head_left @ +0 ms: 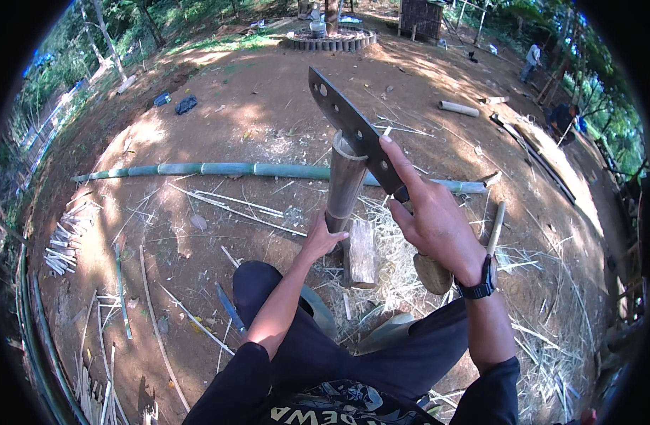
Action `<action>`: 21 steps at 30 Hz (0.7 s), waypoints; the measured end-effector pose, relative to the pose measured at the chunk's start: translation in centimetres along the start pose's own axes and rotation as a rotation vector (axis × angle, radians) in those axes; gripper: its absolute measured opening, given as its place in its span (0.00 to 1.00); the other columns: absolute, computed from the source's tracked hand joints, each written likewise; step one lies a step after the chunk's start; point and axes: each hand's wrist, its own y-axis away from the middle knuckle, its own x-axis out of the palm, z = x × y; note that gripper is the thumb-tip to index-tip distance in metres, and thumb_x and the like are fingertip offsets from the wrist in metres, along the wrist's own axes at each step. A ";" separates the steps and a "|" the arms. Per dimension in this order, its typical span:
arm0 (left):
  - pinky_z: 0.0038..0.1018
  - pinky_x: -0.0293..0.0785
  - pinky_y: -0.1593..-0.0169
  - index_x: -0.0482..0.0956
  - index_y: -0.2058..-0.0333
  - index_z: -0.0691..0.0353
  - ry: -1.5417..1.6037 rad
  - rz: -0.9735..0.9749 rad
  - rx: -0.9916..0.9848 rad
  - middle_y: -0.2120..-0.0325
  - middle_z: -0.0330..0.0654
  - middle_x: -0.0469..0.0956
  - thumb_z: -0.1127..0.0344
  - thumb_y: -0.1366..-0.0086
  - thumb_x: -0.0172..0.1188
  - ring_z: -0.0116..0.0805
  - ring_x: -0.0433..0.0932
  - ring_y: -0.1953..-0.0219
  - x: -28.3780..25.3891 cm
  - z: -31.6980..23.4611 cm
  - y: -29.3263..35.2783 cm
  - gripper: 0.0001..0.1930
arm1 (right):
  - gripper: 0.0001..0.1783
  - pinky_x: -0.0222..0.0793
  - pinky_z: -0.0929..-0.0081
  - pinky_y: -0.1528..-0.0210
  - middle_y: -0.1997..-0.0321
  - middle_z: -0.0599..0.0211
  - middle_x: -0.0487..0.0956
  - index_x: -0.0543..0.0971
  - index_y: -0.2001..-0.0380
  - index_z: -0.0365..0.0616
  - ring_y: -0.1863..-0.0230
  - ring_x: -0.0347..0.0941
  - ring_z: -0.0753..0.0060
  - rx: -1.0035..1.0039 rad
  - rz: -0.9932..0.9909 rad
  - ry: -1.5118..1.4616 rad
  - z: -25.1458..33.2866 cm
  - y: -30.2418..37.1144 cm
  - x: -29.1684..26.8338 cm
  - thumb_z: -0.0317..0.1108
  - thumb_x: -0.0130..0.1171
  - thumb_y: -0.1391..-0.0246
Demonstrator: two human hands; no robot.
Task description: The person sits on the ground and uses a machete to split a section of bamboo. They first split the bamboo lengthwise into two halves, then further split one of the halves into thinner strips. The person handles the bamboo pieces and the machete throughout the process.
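Observation:
A short bamboo tube point(343, 185) leans upright in front of me, my left hand point(321, 235) wrapped round its lower part. My right hand point(438, 219) grips a broad dark cleaver point(345, 115) with round holes along its blade, the index finger stretched along the spine. The blade slants up to the left across the tube's open top rim, seemingly touching it. Beside the tube's lower end lies a split wooden block point(362, 263). Partly hidden behind my right hand is a wooden mallet point(432, 275) or similar club. The tube's foot is hidden by my left hand.
A long green bamboo pole point(226, 169) lies crosswise ahead. Pale shavings point(392, 283) surround the block. Another blade point(230, 307) lies by my left knee, with cut strips point(61, 244) farther left. Two people, one standing point(532, 59) and one low down point(564, 119), are at the far right.

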 end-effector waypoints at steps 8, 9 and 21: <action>0.38 0.74 0.48 0.69 0.47 0.66 0.103 -0.203 -0.058 0.56 0.52 0.80 0.63 0.53 0.76 0.45 0.80 0.52 2.0 -1.3 0.4 0.35 | 0.49 0.73 0.50 0.58 0.62 0.40 0.80 0.47 0.27 0.59 0.61 0.78 0.38 0.171 0.052 0.018 1.6 1.6 0.3 0.25 0.59 0.47; 0.40 0.74 0.48 0.68 0.48 0.67 0.113 -0.194 -0.047 0.55 0.54 0.79 0.62 0.52 0.76 0.48 0.79 0.51 2.1 -1.3 0.4 0.35 | 0.49 0.73 0.50 0.58 0.62 0.40 0.80 0.47 0.27 0.59 0.62 0.78 0.38 0.169 0.039 0.020 1.7 1.7 0.5 0.25 0.59 0.48; 0.42 0.76 0.48 0.66 0.46 0.67 0.120 -0.272 0.071 0.53 0.58 0.77 0.63 0.49 0.74 0.51 0.78 0.50 -2.2 -5.8 1.1 0.36 | 0.48 0.73 0.52 0.54 0.49 0.42 0.77 0.51 0.28 0.57 0.55 0.78 0.43 0.088 -0.157 -0.121 3.8 3.1 -3.3 0.22 0.59 0.50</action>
